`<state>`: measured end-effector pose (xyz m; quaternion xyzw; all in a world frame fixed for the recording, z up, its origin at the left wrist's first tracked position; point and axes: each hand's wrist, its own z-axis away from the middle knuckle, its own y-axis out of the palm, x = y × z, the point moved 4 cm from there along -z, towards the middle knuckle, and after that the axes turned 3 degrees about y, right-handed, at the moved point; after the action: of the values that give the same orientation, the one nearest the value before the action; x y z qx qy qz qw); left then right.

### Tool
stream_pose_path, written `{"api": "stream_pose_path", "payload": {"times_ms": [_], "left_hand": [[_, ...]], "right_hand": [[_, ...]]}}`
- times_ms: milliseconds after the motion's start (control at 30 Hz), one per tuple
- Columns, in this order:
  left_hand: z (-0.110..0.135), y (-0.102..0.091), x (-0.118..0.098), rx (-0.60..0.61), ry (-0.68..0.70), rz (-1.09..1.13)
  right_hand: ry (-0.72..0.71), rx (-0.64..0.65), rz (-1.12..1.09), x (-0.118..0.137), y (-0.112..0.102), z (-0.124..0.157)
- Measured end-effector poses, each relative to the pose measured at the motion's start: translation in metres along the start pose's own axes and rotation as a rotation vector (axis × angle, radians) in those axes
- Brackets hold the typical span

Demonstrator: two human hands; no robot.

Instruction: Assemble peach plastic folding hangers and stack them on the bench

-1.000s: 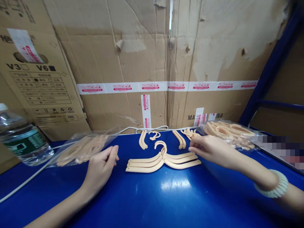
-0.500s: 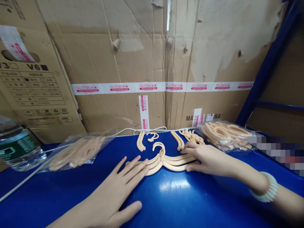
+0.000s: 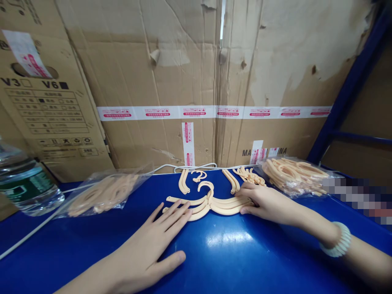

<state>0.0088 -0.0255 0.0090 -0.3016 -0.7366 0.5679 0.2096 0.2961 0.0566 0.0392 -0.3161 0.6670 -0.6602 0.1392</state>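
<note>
A small group of cream plastic clothes hangers (image 3: 210, 203) lies on the blue tabletop (image 3: 232, 261), with curved hooks at the middle and arms stretching to both sides. My left hand (image 3: 153, 241) is spread open, its fingertips resting across the left arms. The ends of those arms stick out past the fingers. On the right, my right hand (image 3: 266, 204) has its thumb and fingers closed around the outer ends of the right arms. Behind the hangers are loose arm pieces (image 3: 184, 181), more arm pieces (image 3: 230, 181), and a few loose hooks (image 3: 199, 176).
A heap of small hooks (image 3: 249, 175) sits beside a clear bag of cream parts (image 3: 294, 175). Another bag (image 3: 104, 194) lies at left, near a water bottle (image 3: 27, 183). A white cable (image 3: 39, 228) crosses the left side. Cardboard (image 3: 159, 81) stands behind.
The right arms have come closer together as my right hand's thumb and fingers drew in. At the left, the rear arm's end now shows apart from the others. The view has shifted slightly.
</note>
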Motion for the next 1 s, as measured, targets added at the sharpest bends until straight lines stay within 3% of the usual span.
{"api": "stream_pose_path", "payload": {"times_ms": [200,433,667,1000], "left_hand": [[-0.003,0.003,0.013,-0.081,-0.087,-0.010],[-0.004,0.010,0.038,-0.067,-0.096,0.008],[-0.006,0.001,0.033,-0.189,-0.096,0.087],[-0.008,-0.002,0.029,-0.181,-0.078,0.134]], "right_hand": [[0.022,-0.019,0.057,0.000,-0.004,0.000],[0.019,-0.022,0.078,0.004,-0.007,0.001],[0.003,-0.017,0.051,0.001,-0.004,0.002],[0.022,0.000,0.042,0.000,-0.006,0.002]]}}
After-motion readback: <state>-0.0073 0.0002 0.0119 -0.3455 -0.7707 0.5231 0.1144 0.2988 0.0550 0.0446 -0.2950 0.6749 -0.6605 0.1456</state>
